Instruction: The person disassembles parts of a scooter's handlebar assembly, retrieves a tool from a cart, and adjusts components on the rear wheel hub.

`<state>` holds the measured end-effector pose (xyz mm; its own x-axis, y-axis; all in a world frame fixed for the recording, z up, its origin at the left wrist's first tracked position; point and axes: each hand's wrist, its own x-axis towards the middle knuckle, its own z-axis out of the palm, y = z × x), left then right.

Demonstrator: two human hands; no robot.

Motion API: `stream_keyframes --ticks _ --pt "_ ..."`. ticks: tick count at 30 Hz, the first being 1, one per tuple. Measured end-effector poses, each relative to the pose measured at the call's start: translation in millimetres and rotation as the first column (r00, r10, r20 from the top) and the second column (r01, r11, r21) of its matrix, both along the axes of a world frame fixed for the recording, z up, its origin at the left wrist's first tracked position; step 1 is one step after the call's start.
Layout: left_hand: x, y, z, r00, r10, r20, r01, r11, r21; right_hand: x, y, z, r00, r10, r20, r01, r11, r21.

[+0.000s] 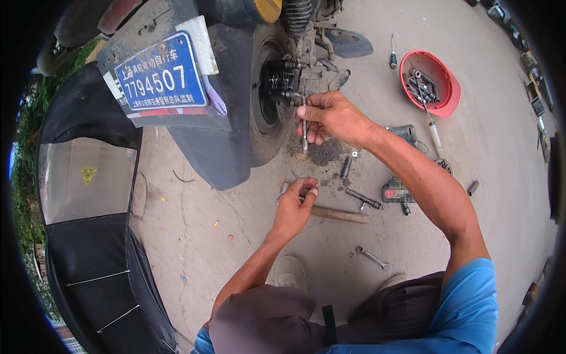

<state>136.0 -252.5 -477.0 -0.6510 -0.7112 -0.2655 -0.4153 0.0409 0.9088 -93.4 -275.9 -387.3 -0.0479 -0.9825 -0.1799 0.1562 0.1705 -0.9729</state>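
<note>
Right hand (331, 118) gripping long bolt (304, 131) upright just beside rear wheel (268, 100) hub; left hand (295, 203) clenched on hammer (336, 213) below wheel. Looks mid-job: parts, sockets scattered nr wheel, reassembly undone.

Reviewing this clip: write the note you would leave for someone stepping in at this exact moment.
Right hand holds a long metal bolt upright beside the rear wheel.
Left hand is on the hammer lying on the concrete.
Loose sockets and bolts lie between the hands; a spanner lies nearer the knees; a red bowl holds more tools.
Done: bolt in hand.
Left: not clear whether the bolt is going in or coming out.
</note>
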Motion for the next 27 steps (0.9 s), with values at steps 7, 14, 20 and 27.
stream_keyframes --ticks 7,14,20,27 --pt "9 -10 -14 0.994 0.102 -0.037 -0.101 0.994 0.034 -18 37 -56 0.861 0.159 -0.483 -0.091 0.983 0.162" --pt "3 -5 -22 0.995 0.091 -0.039 -0.089 0.995 0.048 -13 102 -150 0.41 0.501 -0.762 -0.26 0.865 0.429" --pt "-4 0 -25 0.993 0.089 -0.075 -0.086 0.996 0.039 0 140 -190 0.04 0.542 -0.84 -0.194 0.829 0.525" --pt "-4 1 -19 0.994 0.095 -0.06 -0.094 0.995 0.023 3 142 -172 0.067 0.615 -0.786 -0.122 0.787 0.605"
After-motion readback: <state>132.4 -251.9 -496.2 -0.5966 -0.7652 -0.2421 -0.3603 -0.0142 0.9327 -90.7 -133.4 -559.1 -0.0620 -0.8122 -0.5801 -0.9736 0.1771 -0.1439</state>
